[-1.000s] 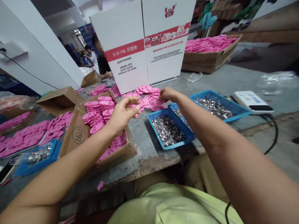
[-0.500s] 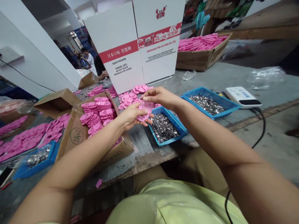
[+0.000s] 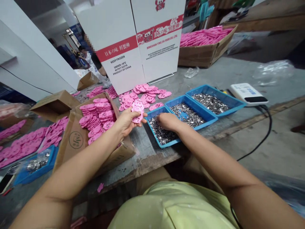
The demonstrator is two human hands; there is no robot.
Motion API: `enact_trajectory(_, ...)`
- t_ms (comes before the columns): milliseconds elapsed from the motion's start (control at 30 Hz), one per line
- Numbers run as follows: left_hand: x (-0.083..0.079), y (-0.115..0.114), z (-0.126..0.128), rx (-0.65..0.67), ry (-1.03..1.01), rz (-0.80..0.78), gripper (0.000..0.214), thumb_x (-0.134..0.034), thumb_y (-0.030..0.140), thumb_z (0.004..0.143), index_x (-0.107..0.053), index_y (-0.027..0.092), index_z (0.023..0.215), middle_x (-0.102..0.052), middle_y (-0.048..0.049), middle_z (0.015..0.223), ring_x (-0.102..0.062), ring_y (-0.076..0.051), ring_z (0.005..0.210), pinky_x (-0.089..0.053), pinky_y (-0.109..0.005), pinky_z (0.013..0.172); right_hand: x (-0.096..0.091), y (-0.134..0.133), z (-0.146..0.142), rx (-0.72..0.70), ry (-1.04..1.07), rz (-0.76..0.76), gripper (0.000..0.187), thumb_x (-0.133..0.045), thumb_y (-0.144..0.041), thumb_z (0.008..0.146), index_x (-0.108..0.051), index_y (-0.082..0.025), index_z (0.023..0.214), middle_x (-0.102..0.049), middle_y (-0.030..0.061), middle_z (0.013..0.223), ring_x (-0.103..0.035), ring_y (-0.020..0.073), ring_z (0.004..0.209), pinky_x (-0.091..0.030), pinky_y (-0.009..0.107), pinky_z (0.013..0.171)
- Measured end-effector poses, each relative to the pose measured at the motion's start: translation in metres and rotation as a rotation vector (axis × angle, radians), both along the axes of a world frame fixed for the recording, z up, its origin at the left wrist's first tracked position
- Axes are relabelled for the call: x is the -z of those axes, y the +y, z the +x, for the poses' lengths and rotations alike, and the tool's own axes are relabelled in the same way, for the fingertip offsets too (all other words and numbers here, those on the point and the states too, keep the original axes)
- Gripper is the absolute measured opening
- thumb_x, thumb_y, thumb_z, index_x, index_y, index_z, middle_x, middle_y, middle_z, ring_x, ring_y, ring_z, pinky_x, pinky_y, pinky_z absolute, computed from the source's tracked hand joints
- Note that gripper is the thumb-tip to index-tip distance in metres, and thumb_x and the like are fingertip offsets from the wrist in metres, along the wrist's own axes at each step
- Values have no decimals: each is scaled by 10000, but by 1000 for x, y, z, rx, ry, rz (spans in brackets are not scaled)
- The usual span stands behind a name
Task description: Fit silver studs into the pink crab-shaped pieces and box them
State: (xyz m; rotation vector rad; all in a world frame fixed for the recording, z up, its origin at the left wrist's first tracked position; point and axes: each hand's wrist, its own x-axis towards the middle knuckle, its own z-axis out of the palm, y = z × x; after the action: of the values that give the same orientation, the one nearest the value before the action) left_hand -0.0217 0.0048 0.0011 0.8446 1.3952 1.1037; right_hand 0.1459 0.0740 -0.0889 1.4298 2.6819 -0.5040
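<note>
My left hand (image 3: 125,122) is closed on a pink plastic piece (image 3: 138,110), held upright above the table edge. My right hand (image 3: 168,121) reaches down into the nearest blue tray (image 3: 152,137) of small silver metal parts (image 3: 162,135); its fingers curl into the parts and what they hold is hidden. A loose heap of pink pieces (image 3: 145,93) lies just behind both hands. An open cardboard box (image 3: 78,136) with stacked pink pieces (image 3: 97,116) stands left of my left hand.
Two more blue trays (image 3: 190,113) (image 3: 214,101) of silver parts sit to the right, then a white device (image 3: 249,93) with a black cable. A tall white carton (image 3: 140,44) stands behind. Another box of pink pieces (image 3: 205,47) is far right. Another person works at the back left.
My right hand left the pink piece with my left hand and dropped into the nearest tray of silver parts. My left hand lifted the pink piece slightly.
</note>
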Motion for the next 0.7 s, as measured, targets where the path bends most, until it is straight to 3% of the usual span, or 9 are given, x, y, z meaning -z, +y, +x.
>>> enact_trajectory(167,1,0,-1,-12,-6,13,189,-642,33,833,-592,120,993,-768,-94,779,-700,-168,524,-456,-217,414,2,0,2,-46,-12,27,411,-525,-86,948,-750,-109,1292,-747,239,1326,-737,351,1225,-574,371,952)
enact_trajectory(300,-2,-2,1,-14,8,28,162,-593,21,858,-580,143,965,-744,-63,731,-697,-166,512,-462,-209,415,5,-2,1,-55,3,31,351,-536,-85,945,-798,-136,1174,-776,221,1259,-748,328,1190,-560,330,916)
enact_trajectory(500,-4,-3,2,-11,23,23,137,-556,27,880,-582,145,945,-744,-75,753,-704,-162,542,-467,-204,432,5,4,6,6,126,58,302,-535,-194,993,-794,-220,1146,-762,127,1305,-746,277,1132,-516,301,902)
enact_trajectory(700,-1,-3,-1,-8,11,34,142,-590,29,856,-587,138,949,-749,-83,764,-708,-172,540,-466,-210,432,6,7,6,95,225,41,294,-517,-165,995,-766,-195,1149,-804,117,1204,-743,258,1085,-483,288,857)
